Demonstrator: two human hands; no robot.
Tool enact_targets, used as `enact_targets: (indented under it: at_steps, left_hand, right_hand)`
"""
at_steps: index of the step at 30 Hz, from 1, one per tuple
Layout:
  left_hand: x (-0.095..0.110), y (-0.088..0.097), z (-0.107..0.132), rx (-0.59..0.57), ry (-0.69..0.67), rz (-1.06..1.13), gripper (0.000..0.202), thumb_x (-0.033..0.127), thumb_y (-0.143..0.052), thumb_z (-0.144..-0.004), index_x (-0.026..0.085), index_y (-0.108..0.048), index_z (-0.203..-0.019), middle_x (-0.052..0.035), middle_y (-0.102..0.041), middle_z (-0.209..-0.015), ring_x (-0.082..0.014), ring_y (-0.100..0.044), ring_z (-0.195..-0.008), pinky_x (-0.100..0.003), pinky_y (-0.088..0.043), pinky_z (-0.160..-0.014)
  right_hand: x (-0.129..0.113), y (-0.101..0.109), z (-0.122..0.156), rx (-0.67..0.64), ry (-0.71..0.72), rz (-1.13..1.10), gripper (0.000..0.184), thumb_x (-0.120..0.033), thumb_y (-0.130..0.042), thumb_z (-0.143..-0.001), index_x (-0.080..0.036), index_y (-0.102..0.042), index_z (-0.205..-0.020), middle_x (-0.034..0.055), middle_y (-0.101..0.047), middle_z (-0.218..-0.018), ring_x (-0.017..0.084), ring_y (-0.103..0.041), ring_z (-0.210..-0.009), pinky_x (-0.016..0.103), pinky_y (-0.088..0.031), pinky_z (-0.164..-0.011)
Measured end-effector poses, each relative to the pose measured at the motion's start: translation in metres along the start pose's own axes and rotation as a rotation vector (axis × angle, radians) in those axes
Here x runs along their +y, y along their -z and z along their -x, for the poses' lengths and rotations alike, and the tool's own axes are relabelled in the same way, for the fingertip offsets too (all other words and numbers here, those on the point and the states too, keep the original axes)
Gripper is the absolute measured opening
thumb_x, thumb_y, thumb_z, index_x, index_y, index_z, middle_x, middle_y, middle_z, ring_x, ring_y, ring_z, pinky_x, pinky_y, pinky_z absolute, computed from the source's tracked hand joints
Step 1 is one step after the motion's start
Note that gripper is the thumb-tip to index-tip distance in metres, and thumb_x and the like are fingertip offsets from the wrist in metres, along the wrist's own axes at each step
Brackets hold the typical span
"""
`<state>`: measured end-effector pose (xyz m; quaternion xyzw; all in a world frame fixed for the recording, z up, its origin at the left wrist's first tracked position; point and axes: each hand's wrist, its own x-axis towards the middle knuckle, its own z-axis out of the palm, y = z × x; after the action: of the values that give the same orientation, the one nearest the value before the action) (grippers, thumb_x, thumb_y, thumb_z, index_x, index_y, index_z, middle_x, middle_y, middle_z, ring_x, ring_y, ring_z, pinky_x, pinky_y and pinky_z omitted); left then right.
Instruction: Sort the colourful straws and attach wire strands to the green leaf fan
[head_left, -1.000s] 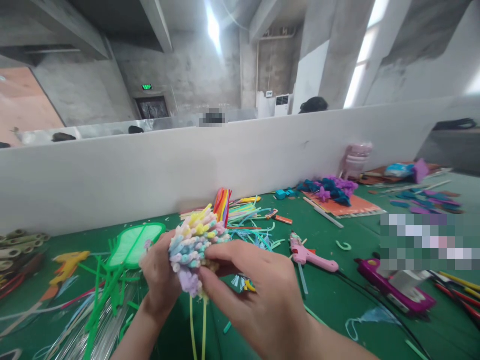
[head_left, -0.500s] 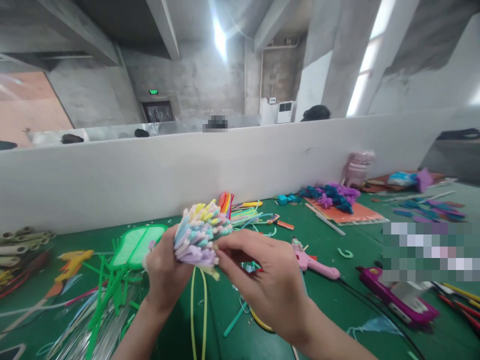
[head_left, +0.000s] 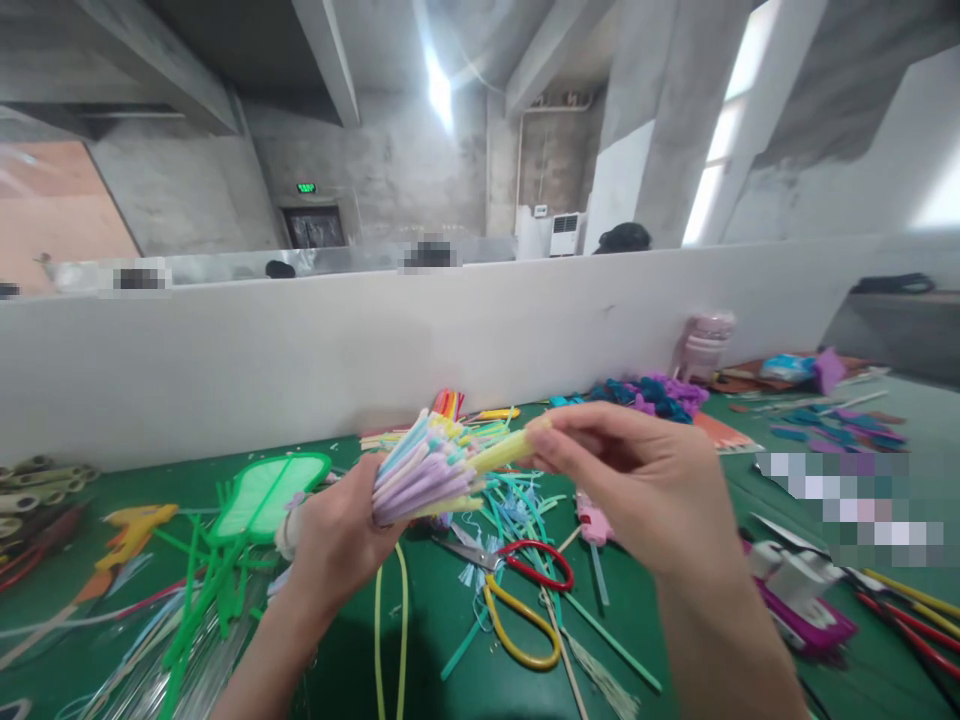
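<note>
Pink bottle (head_left: 705, 348) stands past R hand (head_left: 637, 480), can't see what's in it. L hand (head_left: 337, 520) is curled tight round a bundle of fuzzy stems (head_left: 424, 482), ends fanned toward R hand, whose thumb & fingers pinch the tips of some yellow stems (head_left: 501, 452). Bundle's btwn the hands, held above the green table (head_left: 431, 700). Scissors (head_left: 491, 563) lie spread below & btwn the hands; yellow glue gun (head_left: 135, 530) left of L hand. White partition (head_left: 225, 370) beyond both, concrete wall (head_left: 405, 150) behind that
</note>
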<state>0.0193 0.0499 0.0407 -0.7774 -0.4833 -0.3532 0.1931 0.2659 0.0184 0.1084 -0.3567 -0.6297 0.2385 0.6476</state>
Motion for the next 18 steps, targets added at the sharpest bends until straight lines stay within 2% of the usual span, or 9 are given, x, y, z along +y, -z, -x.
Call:
enact_targets:
  at_steps: [3,5,7,10,13,15,18]
  left_hand:
    - [-0.002,0.014,0.000,-0.147,0.016,0.052,0.031,0.035,-0.059,-0.078,0.023,-0.048,-0.105,-0.0028,-0.069,-0.076,-0.0204,-0.065,-0.061,-0.027,-0.045,-0.052]
    - [-0.003,0.023,-0.002,-0.246,0.047,0.066,0.029,0.034,-0.060,-0.076,0.024,-0.048,-0.101,-0.0011,-0.068,-0.074,-0.0210,-0.064,-0.060,-0.028,-0.044,-0.051]
    - [-0.004,0.030,-0.004,-0.282,0.088,0.077,0.026,0.032,-0.060,-0.075,0.025,-0.049,-0.098,0.0002,-0.066,-0.071,-0.0212,-0.063,-0.059,-0.027,-0.043,-0.050]
    - [-0.009,0.033,-0.005,-0.265,0.166,0.124,0.027,0.035,-0.062,-0.077,0.026,-0.051,-0.100,0.0008,-0.066,-0.072,-0.0204,-0.062,-0.060,-0.027,-0.043,-0.052]
    - [-0.013,0.033,-0.004,-0.299,0.242,0.226,0.029,0.041,-0.062,-0.080,0.027,-0.053,-0.104,0.0016,-0.067,-0.075,-0.0180,-0.061,-0.059,-0.027,-0.045,-0.053]
    - [-0.014,0.034,-0.004,-0.336,0.252,0.289,0.034,0.044,-0.061,-0.081,0.027,-0.054,-0.109,0.0010,-0.068,-0.082,-0.0173,-0.063,-0.063,-0.026,-0.047,-0.057]
    - [-0.012,0.036,-0.005,-0.416,0.207,0.324,0.036,0.044,-0.060,-0.082,0.026,-0.056,-0.114,-0.0009,-0.070,-0.094,-0.0185,-0.065,-0.076,-0.028,-0.050,-0.066]
  right_hand:
    - [0.001,0.023,-0.005,0.045,-0.023,-0.026,0.010,-0.029,-0.078,-0.073,-0.021,-0.074,-0.078,0.0016,-0.072,-0.066,0.015,-0.069,-0.056,0.022,-0.060,-0.051]
    - [0.003,0.033,-0.008,-0.003,-0.069,-0.046,0.013,-0.031,-0.079,-0.071,-0.021,-0.074,-0.077,0.0022,-0.072,-0.067,0.015,-0.069,-0.056,0.022,-0.060,-0.052]
    - [0.007,0.034,-0.011,-0.079,-0.120,-0.101,0.014,-0.031,-0.079,-0.071,-0.020,-0.073,-0.077,0.0022,-0.072,-0.068,0.014,-0.069,-0.058,0.022,-0.061,-0.056]
    - [0.013,0.024,-0.016,-0.166,-0.147,-0.273,0.021,-0.032,-0.079,-0.072,-0.021,-0.072,-0.088,0.0034,-0.073,-0.084,0.015,-0.070,-0.071,0.025,-0.061,-0.066]
    - [0.018,0.009,-0.019,-0.276,-0.142,-0.436,0.054,-0.037,-0.082,-0.066,-0.025,-0.064,-0.115,0.0040,-0.068,-0.101,0.013,-0.067,-0.078,0.023,-0.058,-0.063]
    - [0.020,-0.003,-0.018,-0.343,-0.147,-0.480,0.065,-0.038,-0.083,-0.065,-0.025,-0.059,-0.124,0.0007,-0.065,-0.091,0.010,-0.061,-0.070,0.019,-0.053,-0.056]
    - [0.022,-0.021,-0.013,-0.438,-0.169,-0.457,0.050,-0.037,-0.076,-0.075,-0.021,-0.062,-0.120,-0.0047,-0.057,-0.067,0.006,-0.049,-0.054,0.017,-0.044,-0.048]
